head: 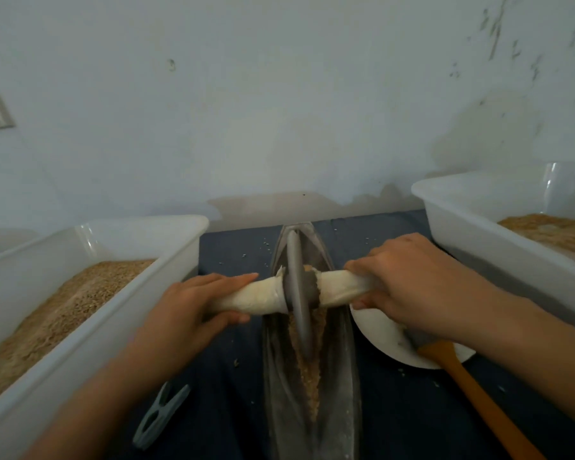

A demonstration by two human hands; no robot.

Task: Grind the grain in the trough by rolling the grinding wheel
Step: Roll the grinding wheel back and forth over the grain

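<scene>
Left hand [193, 303] and right hand [409, 287] grip the grinding wheel [297, 293] handles; no writing legible.

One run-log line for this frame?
both hands grip cloth-wrapped handles | grinding wheel upright in trough | on grain

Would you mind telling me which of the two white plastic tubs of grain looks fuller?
The white plastic tub on the left: its grain reaches near the rim, whereas the right tub shows bare wall above its grain.

2 bare forearms, no sleeves, no gloves.
</scene>
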